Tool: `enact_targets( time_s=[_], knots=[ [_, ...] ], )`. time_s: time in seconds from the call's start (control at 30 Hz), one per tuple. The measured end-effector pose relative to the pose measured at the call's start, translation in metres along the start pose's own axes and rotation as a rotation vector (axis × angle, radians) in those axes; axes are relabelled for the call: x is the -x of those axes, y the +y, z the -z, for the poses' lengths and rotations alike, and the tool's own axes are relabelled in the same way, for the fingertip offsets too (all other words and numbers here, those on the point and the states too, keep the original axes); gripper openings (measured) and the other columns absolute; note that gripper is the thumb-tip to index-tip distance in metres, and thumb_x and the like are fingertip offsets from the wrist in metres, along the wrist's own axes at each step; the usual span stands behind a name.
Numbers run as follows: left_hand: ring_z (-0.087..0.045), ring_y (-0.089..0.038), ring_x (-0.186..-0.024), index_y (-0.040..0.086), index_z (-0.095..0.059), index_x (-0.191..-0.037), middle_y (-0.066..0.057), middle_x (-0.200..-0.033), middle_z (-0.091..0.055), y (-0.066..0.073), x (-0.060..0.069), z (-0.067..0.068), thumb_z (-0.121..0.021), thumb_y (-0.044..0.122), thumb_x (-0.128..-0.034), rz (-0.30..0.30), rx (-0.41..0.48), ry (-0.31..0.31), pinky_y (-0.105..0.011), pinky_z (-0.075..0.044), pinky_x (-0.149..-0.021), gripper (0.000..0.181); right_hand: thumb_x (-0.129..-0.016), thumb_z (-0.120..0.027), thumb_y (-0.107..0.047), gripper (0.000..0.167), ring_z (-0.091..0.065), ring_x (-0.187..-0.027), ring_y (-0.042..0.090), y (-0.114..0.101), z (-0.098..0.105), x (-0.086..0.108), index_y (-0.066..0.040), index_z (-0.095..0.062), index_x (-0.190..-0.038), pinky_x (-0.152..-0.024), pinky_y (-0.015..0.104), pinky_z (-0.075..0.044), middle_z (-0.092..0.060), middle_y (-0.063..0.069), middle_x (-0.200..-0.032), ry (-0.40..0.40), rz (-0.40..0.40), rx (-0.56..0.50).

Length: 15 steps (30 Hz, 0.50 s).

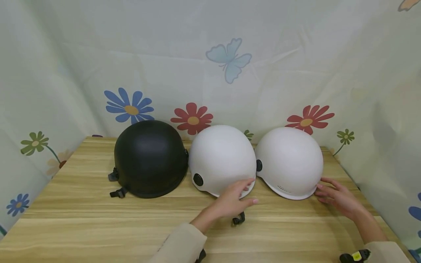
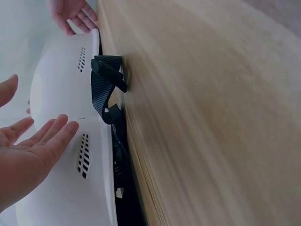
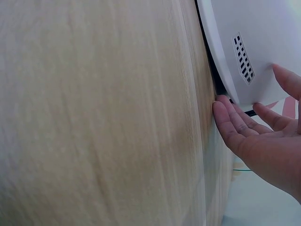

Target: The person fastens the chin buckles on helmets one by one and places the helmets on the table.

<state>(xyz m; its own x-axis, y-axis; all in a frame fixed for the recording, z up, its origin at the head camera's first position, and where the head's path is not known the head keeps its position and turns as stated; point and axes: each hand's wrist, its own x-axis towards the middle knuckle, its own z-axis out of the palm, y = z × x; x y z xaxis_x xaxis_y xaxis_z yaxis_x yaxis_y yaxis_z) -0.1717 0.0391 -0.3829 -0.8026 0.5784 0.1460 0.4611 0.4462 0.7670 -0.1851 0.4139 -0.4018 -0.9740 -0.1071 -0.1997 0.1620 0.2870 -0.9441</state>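
Left hand [image 1: 231, 200] before middle helmet [image 1: 222, 157], right hand [image 1: 341, 200] at right helmet's rim [image 1: 297, 198], all fingers [image 3: 230, 123] loosely spread

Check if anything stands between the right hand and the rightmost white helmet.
Nothing visible does: the right hand is at the lower right edge of the rightmost white helmet. The left hand is in front of the middle helmet.

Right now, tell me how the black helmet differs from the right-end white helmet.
The black helmet is dark, the right-end white helmet pale. The right-end white helmet shows small vent holes; the black helmet's visible side shows none. The right hand is at the right-end white helmet's lower edge; no hand is at the black helmet. Both sit dome-up on the table.
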Motion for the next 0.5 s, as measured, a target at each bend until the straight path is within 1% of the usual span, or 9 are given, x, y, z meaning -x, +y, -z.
enact_targets(
  time_s=[0.27,0.37,0.5],
  knots=[
    [-0.050,-0.018,-0.113,0.008,-0.038,-0.138,-0.009,-0.132,-0.046,0.003,-0.003,-0.003,-0.060,0.034,-0.0879,-0.003,-0.020,0.007,-0.030,-0.041,-0.092,0.061,-0.096,-0.048,-0.018,0.066,-0.058,-0.091,0.009,0.000,-0.001,0.000,0.015,-0.007,-0.136,-0.080,0.033,-0.050,-0.048,-0.004,-0.104,-0.004,0.007,-0.004],
    [-0.049,-0.018,-0.114,0.010,-0.038,-0.139,-0.008,-0.134,-0.044,0.005,-0.007,-0.005,-0.060,0.032,-0.0884,-0.002,-0.012,0.005,-0.032,-0.040,-0.093,0.060,-0.096,-0.049,-0.019,0.066,-0.058,-0.090,0.009,0.000,-0.001,0.001,0.014,-0.007,-0.136,-0.080,0.033,-0.050,-0.049,-0.005,-0.103,-0.002,0.008,-0.010],
    [-0.045,-0.019,-0.118,0.012,-0.036,-0.140,-0.007,-0.136,-0.042,0.007,-0.013,-0.010,-0.059,0.034,-0.0890,0.018,-0.007,-0.003,-0.034,-0.038,-0.095,0.060,-0.096,-0.049,-0.018,0.064,-0.058,-0.090,0.010,-0.001,-0.001,0.001,0.013,-0.010,-0.136,-0.079,0.032,-0.050,-0.049,-0.006,-0.103,0.005,0.006,-0.024]
  ],
)
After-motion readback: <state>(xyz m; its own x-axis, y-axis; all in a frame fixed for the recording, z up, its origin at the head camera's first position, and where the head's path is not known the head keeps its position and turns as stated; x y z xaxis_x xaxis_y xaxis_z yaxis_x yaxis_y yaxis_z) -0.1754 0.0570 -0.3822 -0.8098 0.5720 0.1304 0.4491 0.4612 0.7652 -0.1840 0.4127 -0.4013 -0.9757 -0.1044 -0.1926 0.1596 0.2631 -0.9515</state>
